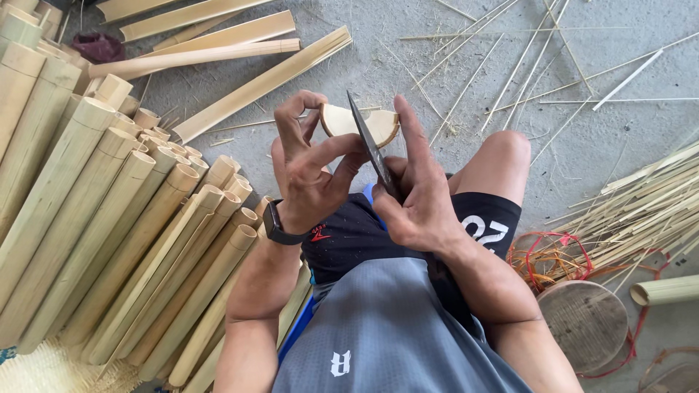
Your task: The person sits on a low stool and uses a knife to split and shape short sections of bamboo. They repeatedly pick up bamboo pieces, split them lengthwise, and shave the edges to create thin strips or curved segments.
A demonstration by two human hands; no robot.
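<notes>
The person sits over a concrete floor [408,44] with both hands raised in front of the knees. The left hand [309,171] grips a short curved piece of bamboo [342,120], thumb and fingers curled around its near edge, so the pale inner face turns upward. The right hand [415,196] is closed around the handle of a knife [371,142], and the dark blade runs up and away from the body, its edge lying across the bamboo piece near the middle. The right forefinger stretches along the far side of the piece and touches it. A black watch [280,229] sits on the left wrist.

To the person's left lies a thick stack of bamboo poles [109,218], cut ends pointing toward the hands. Flat split slats [240,87] lie farther out on the floor. Thin strips [510,65] are scattered ahead and to the right, and a bundle of them [641,211] lies beside the right knee. A round wooden block [582,320] rests near the right elbow, with red cord [546,255] tangled just beside it.
</notes>
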